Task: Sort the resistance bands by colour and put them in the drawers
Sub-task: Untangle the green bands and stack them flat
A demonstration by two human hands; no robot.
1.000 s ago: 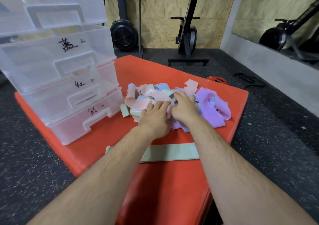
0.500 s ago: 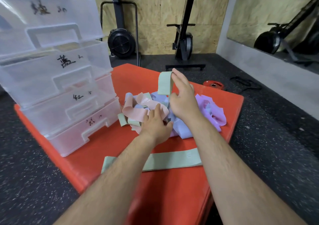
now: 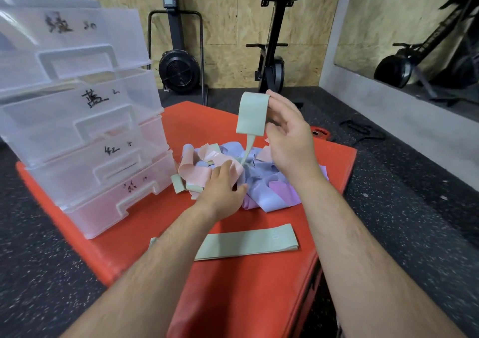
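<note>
A tangled pile of pink, blue, purple and green resistance bands [image 3: 261,182] lies on the red mat [image 3: 233,291]. My right hand [image 3: 290,135] pinches a pale green band [image 3: 252,113] and holds it up above the pile; its lower end still trails into the heap. My left hand [image 3: 223,190] presses flat on a pink band [image 3: 197,173] at the pile's left side. A flat green band [image 3: 248,241] lies alone on the mat, nearer to me. The clear plastic drawer unit [image 3: 85,135], with handwritten labels, stands at the left, its drawers pushed in.
The mat sits raised above a dark speckled gym floor [image 3: 414,221]. Exercise machines [image 3: 272,52] stand against the plywood back wall. A small red weight plate [image 3: 320,132] lies on the floor beyond the mat's far right corner.
My right hand has lifted the green band higher out of the pile. The left hand has stayed pressing on the pile's left side.
</note>
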